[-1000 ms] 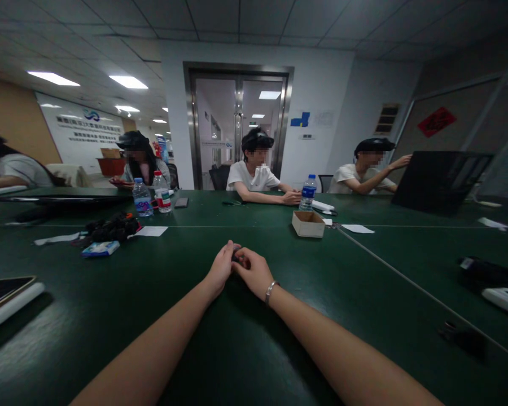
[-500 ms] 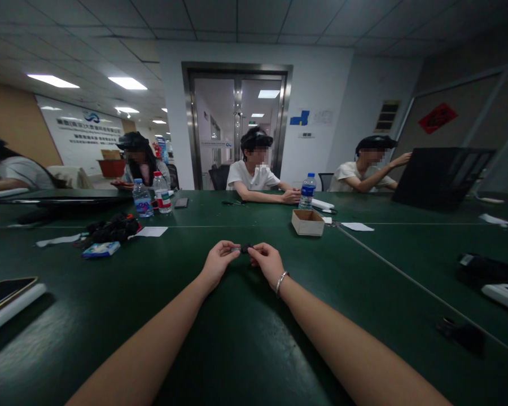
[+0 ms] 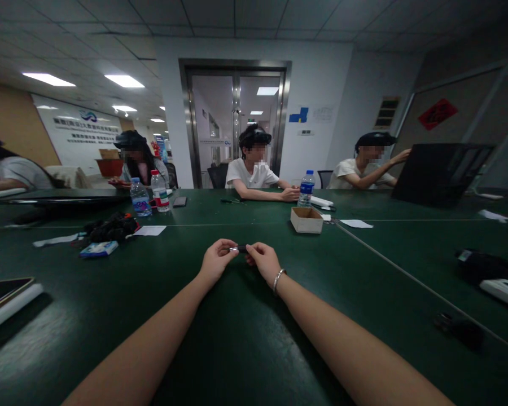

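Note:
Over the green table (image 3: 220, 332), both hands meet at a small, slim black-and-silver piece (image 3: 240, 248); it is too small to name more exactly. My left hand (image 3: 215, 263) pinches its silver end between thumb and fingertips. On the black end, the thumb and fingers of my right hand (image 3: 263, 261) are closed, hiding part of it. The piece lies roughly level from hand to hand. Whether it is one part or two joined parts, I cannot tell. A silver bracelet (image 3: 278, 279) circles my right wrist.
An open small box (image 3: 306, 221) stands beyond my right hand, near a water bottle (image 3: 306, 189). Two bottles, tangled black items (image 3: 112, 227) and a blue-white packet (image 3: 99, 249) lie left. A phone (image 3: 6, 293) rests at far left. Co-workers sit across the table.
The black part now shows longer and in line with the silver end. My right fingers have shifted on it. The whole view has moved slightly.

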Motion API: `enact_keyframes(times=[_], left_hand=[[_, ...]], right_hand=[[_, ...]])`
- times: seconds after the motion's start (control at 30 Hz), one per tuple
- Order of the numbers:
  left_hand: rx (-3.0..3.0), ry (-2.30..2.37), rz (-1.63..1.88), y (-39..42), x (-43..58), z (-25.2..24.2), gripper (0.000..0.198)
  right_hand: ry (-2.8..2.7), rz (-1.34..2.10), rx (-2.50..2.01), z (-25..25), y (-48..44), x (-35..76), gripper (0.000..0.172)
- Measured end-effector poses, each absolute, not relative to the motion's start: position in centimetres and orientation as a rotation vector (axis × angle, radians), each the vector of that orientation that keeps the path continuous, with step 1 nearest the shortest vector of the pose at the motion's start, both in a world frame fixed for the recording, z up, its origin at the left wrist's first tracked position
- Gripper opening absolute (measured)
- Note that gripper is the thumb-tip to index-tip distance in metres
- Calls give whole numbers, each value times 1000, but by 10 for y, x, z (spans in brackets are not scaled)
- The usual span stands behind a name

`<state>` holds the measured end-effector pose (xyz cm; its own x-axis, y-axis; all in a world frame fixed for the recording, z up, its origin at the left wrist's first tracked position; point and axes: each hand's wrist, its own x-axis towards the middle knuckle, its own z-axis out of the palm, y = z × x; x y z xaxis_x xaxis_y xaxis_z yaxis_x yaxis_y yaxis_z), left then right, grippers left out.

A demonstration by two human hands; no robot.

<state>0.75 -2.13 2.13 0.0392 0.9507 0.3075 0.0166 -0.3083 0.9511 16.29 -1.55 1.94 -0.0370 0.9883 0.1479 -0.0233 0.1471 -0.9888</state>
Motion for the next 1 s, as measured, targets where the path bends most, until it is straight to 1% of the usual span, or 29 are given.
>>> enact_keyframes(times=[0.17, 0.43, 0.7, 0.9, 1.0], left_hand=[[1483, 1121, 1357, -23, 7, 24, 29], [1436, 1190, 1248, -25, 4, 28, 37], [1395, 1247, 1183, -19, 2, 23, 42], [1489, 1149, 1304, -17, 1, 19, 32], [1514, 1102, 1347, -18, 1, 19, 31]], right_hand=[[-1292, 1120, -1063, 18, -15, 163, 27], [-1402, 1072, -1061, 18, -15, 165, 24], [-1490, 1058, -1052, 18, -15, 165, 17], [-1502, 1048, -1098, 17, -14, 165, 18], [-1457, 1085, -1092, 19, -15, 164, 18]])
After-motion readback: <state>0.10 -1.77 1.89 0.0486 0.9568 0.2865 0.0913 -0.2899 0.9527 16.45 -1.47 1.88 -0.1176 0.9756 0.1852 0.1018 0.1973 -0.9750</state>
